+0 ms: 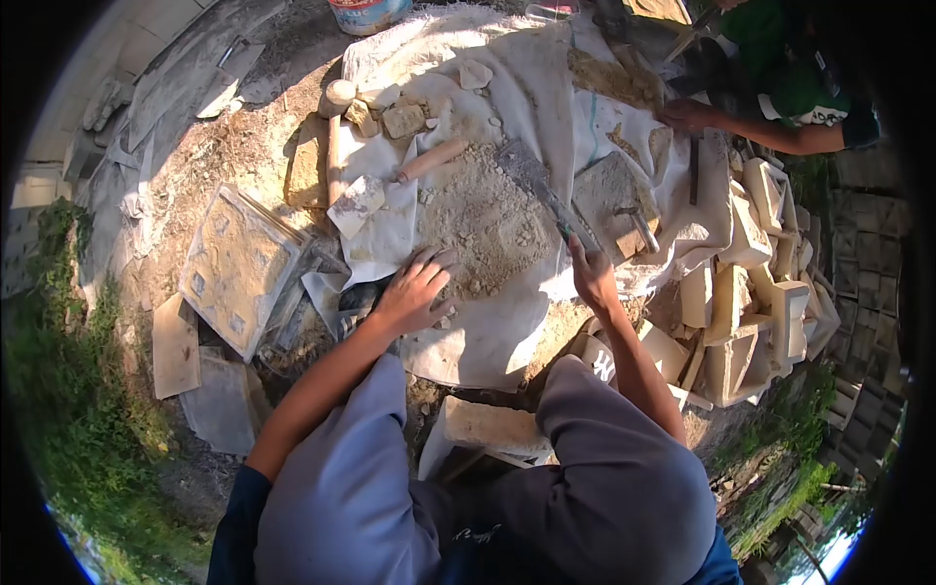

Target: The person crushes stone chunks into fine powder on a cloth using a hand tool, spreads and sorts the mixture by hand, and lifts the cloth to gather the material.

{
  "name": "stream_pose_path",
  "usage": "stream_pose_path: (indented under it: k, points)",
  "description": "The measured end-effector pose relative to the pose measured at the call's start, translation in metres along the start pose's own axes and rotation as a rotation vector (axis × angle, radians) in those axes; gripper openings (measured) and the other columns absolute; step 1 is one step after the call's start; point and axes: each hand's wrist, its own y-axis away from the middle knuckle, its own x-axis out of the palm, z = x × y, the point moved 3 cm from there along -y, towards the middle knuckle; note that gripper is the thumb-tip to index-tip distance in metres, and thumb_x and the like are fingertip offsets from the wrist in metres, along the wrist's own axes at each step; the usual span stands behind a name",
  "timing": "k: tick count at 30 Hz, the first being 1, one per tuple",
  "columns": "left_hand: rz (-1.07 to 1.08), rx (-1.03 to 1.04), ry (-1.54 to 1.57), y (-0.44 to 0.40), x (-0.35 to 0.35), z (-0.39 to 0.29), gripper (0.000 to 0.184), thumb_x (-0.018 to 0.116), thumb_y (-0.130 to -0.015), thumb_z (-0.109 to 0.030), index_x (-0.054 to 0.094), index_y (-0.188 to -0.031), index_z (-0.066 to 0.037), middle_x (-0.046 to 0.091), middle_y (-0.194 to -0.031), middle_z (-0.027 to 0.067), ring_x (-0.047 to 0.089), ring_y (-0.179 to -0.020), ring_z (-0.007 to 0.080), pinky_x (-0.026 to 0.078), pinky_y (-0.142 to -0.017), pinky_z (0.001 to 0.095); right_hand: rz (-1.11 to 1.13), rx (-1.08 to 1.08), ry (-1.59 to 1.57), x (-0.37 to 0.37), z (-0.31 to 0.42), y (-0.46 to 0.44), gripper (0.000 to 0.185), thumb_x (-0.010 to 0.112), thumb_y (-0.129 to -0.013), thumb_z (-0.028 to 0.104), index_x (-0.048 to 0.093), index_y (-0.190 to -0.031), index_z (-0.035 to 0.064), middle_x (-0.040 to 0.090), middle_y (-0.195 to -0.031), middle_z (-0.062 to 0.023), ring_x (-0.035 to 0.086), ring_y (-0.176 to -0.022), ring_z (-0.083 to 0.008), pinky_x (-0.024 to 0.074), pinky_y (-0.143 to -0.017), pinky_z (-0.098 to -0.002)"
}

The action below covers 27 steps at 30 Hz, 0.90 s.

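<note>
My right hand (592, 271) is closed around the near end of a machete-like tool (534, 179), a long flat grey blade that is wider at its far end. Its blade lies over the right side of a heap of crumbly pale powder (486, 226) on a white cloth (478, 336). At the heap's lower left is my left hand (417, 290), fingers bent and apart, with nothing seen in it. Beyond the heap lie a wooden handle (432, 160), a pale block (357, 206) and a round-headed mallet (339, 95).
Pale hollow blocks (746, 356) are piled at the right. A square slab (239, 268) leans at the left. Below the cloth is another block (492, 427). Another person's hand (690, 115) reaches in at upper right, near a hammer (639, 229). A bucket (369, 15) stands at the top.
</note>
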Motion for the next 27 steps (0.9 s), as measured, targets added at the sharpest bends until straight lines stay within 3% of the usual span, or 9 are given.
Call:
stream_pose_path:
  k: [2, 6, 11, 12, 15, 21, 23, 25, 27]
  points:
    - [0.011, -0.01, 0.003, 0.001, 0.0, 0.001, 0.06, 0.068, -0.087, -0.034, 0.052, -0.138, -0.008, 0.047, -0.146, 0.0124, 0.037, -0.14, 0.0365, 0.033, -0.116, 0.0484, -0.084, -0.104, -0.139, -0.013, 0.019, 0.005, 0.074, 0.043, -0.103, 0.057, 0.04, -0.058, -0.0014, 0.034, -0.052, -0.0083, 0.037, -0.053, -0.0175, 0.0286, -0.051, -0.0413]
    - [0.1, -0.072, -0.016, 0.001, 0.008, 0.005, 0.06, 0.068, -0.087, -0.033, 0.051, -0.139, -0.009, 0.047, -0.146, 0.0135, 0.036, -0.14, 0.0375, 0.032, -0.117, 0.0489, -0.106, -0.289, -0.539, -0.003, 0.011, 0.032, 0.062, 0.036, -0.107, 0.049, 0.037, -0.067, 0.0014, 0.031, -0.056, -0.0065, 0.028, -0.054, -0.0143, 0.0237, -0.051, -0.0367]
    - [0.05, -0.033, 0.032, 0.001, 0.007, 0.004, 0.06, 0.068, -0.087, -0.032, 0.051, -0.14, -0.009, 0.047, -0.146, 0.014, 0.036, -0.14, 0.0378, 0.032, -0.117, 0.0488, -0.07, -0.299, 0.292, 0.058, -0.09, 0.016, 0.063, 0.031, -0.107, 0.049, 0.061, -0.104, -0.0064, 0.054, -0.066, -0.029, 0.055, -0.064, -0.0487, 0.0381, -0.059, -0.0548]
    - [0.015, -0.018, 0.045, 0.001, 0.006, 0.003, 0.06, 0.068, -0.088, -0.032, 0.051, -0.14, -0.01, 0.047, -0.146, 0.0141, 0.037, -0.14, 0.0379, 0.032, -0.117, 0.0487, 0.135, 0.117, 0.168, 0.041, -0.074, 0.008, 0.066, 0.034, -0.105, 0.051, 0.06, -0.118, -0.0075, 0.058, -0.07, -0.0316, 0.062, -0.074, -0.0497, 0.0425, -0.067, -0.055]
    - [0.001, -0.01, 0.034, 0.001, 0.005, 0.002, 0.06, 0.067, -0.088, -0.033, 0.051, -0.141, -0.009, 0.047, -0.146, 0.0145, 0.037, -0.14, 0.0381, 0.032, -0.117, 0.0484, -0.019, 0.058, -0.006, -0.001, -0.004, 0.014, 0.074, 0.044, -0.101, 0.059, 0.062, -0.083, -0.0101, 0.06, -0.061, -0.0215, 0.059, -0.06, -0.0372, 0.0425, -0.063, -0.0485]
    - [0.032, -0.003, -0.055, -0.001, 0.006, 0.003, 0.058, 0.066, -0.089, -0.035, 0.052, -0.138, -0.006, 0.047, -0.146, 0.0153, 0.039, -0.138, 0.0376, 0.033, -0.116, 0.0477, -0.113, -0.23, -0.535, -0.018, 0.038, 0.028, 0.06, 0.045, -0.105, 0.048, 0.042, -0.067, 0.0026, 0.033, -0.057, 0.0011, 0.03, -0.056, -0.0116, 0.0245, -0.051, -0.0372]
    - [0.018, -0.005, -0.048, 0.001, 0.004, 0.003, 0.058, 0.066, -0.089, -0.036, 0.053, -0.136, -0.005, 0.048, -0.145, 0.0156, 0.04, -0.137, 0.0373, 0.035, -0.115, 0.0477, -0.24, -0.381, -0.339, 0.006, 0.003, 0.028, 0.058, 0.039, -0.107, 0.044, 0.042, -0.067, 0.002, 0.041, -0.054, -0.0067, 0.035, -0.052, -0.0206, 0.0271, -0.051, -0.041]
    - [0.251, -0.116, -0.078, 0.005, 0.012, 0.008, 0.06, 0.066, -0.089, -0.037, 0.052, -0.137, -0.005, 0.047, -0.146, 0.0145, 0.04, -0.138, 0.0369, 0.037, -0.113, 0.0473, -0.216, -0.172, 0.005, 0.038, -0.038, 0.028, 0.058, 0.042, -0.104, 0.044, 0.06, -0.082, -0.0073, 0.062, -0.074, -0.0325, 0.058, -0.07, -0.052, 0.0415, -0.064, -0.0554]
    - [0.105, -0.062, -0.038, 0.002, 0.009, 0.004, 0.056, 0.066, -0.089, -0.038, 0.055, -0.133, -0.005, 0.049, -0.141, 0.0155, 0.04, -0.138, 0.0364, 0.039, -0.11, 0.0481, -0.132, 0.011, 0.158, 0.065, -0.089, 0.016, 0.068, 0.045, -0.102, 0.052, 0.062, -0.082, -0.0098, 0.062, -0.077, -0.0363, 0.064, -0.079, -0.0508, 0.0452, -0.07, -0.055]
